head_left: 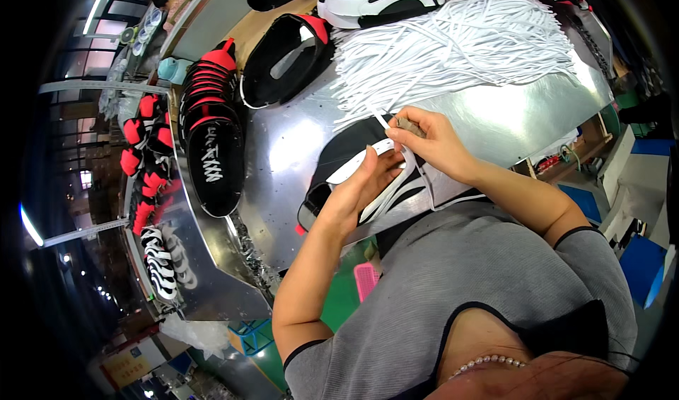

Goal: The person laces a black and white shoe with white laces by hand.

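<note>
A black and white shoe upper (346,147) lies at the table's near edge, close to my body. My left hand (359,188) is closed around its white eyelet strip (351,165), with fingertips tucked beneath the strip. At the strip's far end, my right hand (435,144) pinches a white shoelace (380,118) between thumb and fingers. Part of that lace rises toward the big pile of white laces (453,46) just beyond. Whether the lace passes through an eyelet is hidden by my fingers.
Nested black and red uppers (211,103) stand in a row on the left. A black upper with a red tab (286,60) and a white-black one (385,0) lie at the back. More red and black uppers (147,152) sit on a further left surface. The metal table (283,145) shines.
</note>
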### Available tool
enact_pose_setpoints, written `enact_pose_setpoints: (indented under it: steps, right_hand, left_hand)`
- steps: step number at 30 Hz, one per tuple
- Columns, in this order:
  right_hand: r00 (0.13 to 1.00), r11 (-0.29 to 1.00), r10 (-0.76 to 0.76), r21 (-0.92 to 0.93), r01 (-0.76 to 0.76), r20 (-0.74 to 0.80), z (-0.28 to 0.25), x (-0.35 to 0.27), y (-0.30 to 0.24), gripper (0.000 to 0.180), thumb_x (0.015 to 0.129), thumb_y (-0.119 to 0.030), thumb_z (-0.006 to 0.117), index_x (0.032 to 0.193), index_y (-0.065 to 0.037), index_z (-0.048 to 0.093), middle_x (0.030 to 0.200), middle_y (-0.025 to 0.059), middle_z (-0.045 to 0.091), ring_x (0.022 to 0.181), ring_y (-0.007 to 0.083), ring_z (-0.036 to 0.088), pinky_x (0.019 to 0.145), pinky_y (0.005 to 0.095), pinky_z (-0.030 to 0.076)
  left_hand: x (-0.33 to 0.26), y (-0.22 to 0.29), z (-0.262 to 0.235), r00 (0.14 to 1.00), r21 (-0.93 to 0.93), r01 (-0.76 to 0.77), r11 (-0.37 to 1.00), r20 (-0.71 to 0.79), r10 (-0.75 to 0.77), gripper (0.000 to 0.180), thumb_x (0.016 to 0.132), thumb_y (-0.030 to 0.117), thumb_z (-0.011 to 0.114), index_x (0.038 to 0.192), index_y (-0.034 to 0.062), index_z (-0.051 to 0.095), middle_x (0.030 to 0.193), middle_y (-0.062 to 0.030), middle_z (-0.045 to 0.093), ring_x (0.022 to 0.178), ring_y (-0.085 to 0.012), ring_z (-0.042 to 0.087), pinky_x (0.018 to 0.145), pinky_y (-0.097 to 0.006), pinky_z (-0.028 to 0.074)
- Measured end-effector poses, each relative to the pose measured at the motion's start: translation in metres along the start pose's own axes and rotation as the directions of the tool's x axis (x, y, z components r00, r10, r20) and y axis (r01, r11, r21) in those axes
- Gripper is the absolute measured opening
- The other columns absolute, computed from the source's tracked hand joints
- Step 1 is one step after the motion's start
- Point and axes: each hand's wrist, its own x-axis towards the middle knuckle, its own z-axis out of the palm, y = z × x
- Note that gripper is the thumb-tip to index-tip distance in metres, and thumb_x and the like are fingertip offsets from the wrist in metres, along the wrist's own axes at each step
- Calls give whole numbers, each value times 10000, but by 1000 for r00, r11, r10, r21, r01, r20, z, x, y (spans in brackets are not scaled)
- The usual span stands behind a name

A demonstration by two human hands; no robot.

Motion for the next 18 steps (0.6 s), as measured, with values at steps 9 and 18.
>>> enact_pose_setpoints:
  steps: [9, 18]
  right_hand:
    - [997, 995, 20, 95, -27, 72, -6, -43, -5, 121, 969, -154, 618, 966, -33, 623, 764, -17, 608, 674, 22, 497, 591, 196, 380]
    - [995, 997, 72, -21, -71, 66, -11, -49, 0, 151, 956, -169, 629, 958, -18, 616, 754, -3, 605, 711, 50, 535, 647, 229, 432]
  left_hand:
    - [8, -6, 29, 880, -73, -385, 920, -331, 342, 507, 996, 361, 576, 1246, -79, 541, 1241, -162, 597, 1173, -229, 554, 1079, -373, 392]
    - [5, -17, 34, 854, 31, -432, 901, -308, 420, 261, 956, 235, 641, 1071, 3, 675, 1036, -86, 693, 919, -151, 609, 815, -287, 459]
